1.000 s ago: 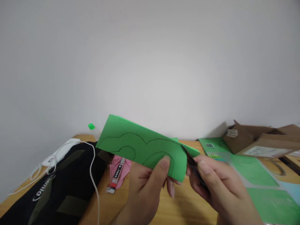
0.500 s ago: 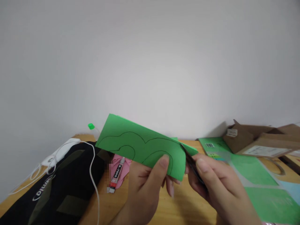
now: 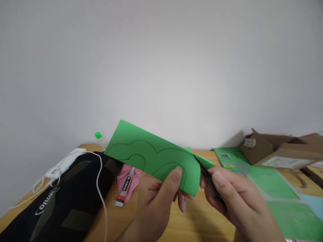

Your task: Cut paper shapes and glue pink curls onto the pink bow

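Observation:
A folded sheet of green paper (image 3: 143,148) is pinched by my left hand (image 3: 158,198), thumb on its front face and fingers behind. Dark curved outlines like a cloud are drawn on it. My right hand (image 3: 234,195) is closed on dark scissors (image 3: 208,178), whose handles are mostly hidden by the fingers. The blades lie at the paper's right part, along the drawn line, and a narrow green strip stands off behind them. The right edge of the paper is rounded.
On the wooden table (image 3: 181,222), a black cloth bag (image 3: 75,198) and a white cable (image 3: 99,188) lie left. Beside them, a B-7000 glue tube (image 3: 126,186) rests on pink paper (image 3: 136,176). Rightward are a torn cardboard box (image 3: 282,151) and green sheets (image 3: 272,183) in clear wrapping.
The paper's left end has risen slightly and shifted a little to the right. Both hands keep their holds, and the scissors stay at nearly the same spot.

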`<state>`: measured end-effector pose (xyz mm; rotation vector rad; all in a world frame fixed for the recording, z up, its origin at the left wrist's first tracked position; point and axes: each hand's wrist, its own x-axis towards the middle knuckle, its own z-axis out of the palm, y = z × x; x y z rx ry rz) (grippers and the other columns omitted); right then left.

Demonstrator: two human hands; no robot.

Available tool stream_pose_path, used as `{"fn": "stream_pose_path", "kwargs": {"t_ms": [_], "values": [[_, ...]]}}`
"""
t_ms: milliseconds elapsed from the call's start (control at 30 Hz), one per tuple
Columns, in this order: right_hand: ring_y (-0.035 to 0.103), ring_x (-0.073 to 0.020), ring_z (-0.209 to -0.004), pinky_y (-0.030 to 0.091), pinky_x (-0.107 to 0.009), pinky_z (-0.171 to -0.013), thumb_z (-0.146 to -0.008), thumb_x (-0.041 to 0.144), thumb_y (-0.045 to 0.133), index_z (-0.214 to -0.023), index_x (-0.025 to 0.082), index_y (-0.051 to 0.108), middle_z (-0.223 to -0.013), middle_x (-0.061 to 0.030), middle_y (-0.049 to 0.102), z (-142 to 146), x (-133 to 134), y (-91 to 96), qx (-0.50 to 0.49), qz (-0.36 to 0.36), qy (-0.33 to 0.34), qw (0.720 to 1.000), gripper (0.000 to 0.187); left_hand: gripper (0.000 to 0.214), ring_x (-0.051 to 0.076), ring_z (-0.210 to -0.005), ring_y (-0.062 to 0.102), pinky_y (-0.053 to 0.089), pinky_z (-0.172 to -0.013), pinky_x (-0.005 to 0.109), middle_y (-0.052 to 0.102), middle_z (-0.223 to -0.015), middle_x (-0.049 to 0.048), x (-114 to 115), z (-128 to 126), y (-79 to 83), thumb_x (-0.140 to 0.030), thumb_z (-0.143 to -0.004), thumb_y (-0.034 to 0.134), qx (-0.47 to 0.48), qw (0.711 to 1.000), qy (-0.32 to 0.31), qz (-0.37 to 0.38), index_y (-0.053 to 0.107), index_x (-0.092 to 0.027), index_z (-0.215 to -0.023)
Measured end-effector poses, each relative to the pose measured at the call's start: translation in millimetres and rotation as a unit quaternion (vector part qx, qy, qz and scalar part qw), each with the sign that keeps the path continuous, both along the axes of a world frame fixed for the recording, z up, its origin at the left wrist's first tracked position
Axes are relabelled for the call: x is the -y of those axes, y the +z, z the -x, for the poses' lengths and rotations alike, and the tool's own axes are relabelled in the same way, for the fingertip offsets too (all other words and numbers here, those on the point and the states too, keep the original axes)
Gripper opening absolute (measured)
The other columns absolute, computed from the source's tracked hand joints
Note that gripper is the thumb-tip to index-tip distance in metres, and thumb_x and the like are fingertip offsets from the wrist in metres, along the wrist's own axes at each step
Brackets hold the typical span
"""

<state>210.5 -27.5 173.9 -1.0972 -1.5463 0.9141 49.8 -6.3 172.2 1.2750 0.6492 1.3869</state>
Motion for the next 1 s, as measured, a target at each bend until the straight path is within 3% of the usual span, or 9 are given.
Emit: {"fn": "stream_pose_path", "kwargs": {"t_ms": [167,267,400,633,867,1000], "values": [[0.035,-0.009,-0.045,0.026,-0.024,-0.043,-0.103,0.05,0.043,-0.061,0.02,0.046,-0.05,0.0046,0.04,-0.4,0.1,-0.7,0.003,-0.008,0.004,1.0,0.052,0.05,0.009,-0.046,0.052,0.042,-0.049,0.021,0.058,-0.049,0.0004,-2.6,0.1,1.8,-0.036,-0.098,0.053,-0.021,1.0,-0.009,-0.022,0.058,-0.017,-0.052],[0.037,-0.0094,-0.046,0.027,-0.024,-0.043,-0.104,0.05,0.042,-0.065,0.02,0.05,-0.051,0.0047,0.041,-0.7,1.9,-1.6,-0.002,0.002,0.001,1.0,0.05,0.054,0.011,-0.051,0.055,0.046,-0.055,0.024,0.061,-0.052,0.0023,-4.5,-1.0,0.4,-0.044,-0.098,0.05,-0.025,0.998,0.037,-0.047,0.057,-0.018,-0.051],[0.039,-0.0104,-0.047,0.028,-0.025,-0.045,-0.103,0.051,0.045,-0.066,0.021,0.052,-0.051,0.0041,0.043,-1.5,5.6,-3.2,-0.005,0.016,-0.008,1.0,0.048,0.05,0.014,-0.044,0.053,0.042,-0.045,0.026,0.059,-0.046,0.0005,-6.3,0.4,-2.9,-0.052,-0.094,0.055,0.038,0.994,0.097,-0.022,0.059,-0.02,-0.056],[0.039,-0.0105,-0.048,0.029,-0.025,-0.045,-0.104,0.049,0.041,-0.067,0.02,0.052,-0.053,0.0036,0.044,-4.0,4.1,-2.6,0.009,0.013,0.02,1.0,0.048,0.042,0.014,-0.044,0.057,0.043,-0.042,0.026,0.057,-0.043,-0.0013,-3.5,1.4,2.5,-0.045,-0.091,0.062,0.039,0.989,0.136,0.039,0.059,-0.021,-0.057],[0.043,-0.0105,-0.051,0.03,-0.024,-0.047,-0.105,0.049,0.039,-0.067,0.02,0.052,-0.055,0.0027,0.047,-8.4,6.5,-5.8,0.001,0.034,0.038,0.999,0.05,0.04,0.01,-0.031,0.045,0.039,-0.037,0.024,0.056,-0.039,-0.0026,-5.0,0.9,2.6,-0.032,-0.091,0.062,0.056,0.989,0.137,0.005,0.059,-0.019,-0.053],[0.042,-0.0103,-0.049,0.031,-0.024,-0.046,-0.106,0.048,0.039,-0.07,0.02,0.055,-0.053,0.0036,0.046,-9.8,4.0,-2.9,0.011,0.038,0.045,0.998,0.048,0.037,0.011,-0.037,0.053,0.041,-0.04,0.022,0.057,-0.041,-0.0025,-6.2,-0.2,3.0,-0.024,-0.089,0.063,0.048,0.987,0.152,0.001,0.062,-0.02,-0.053]]}}
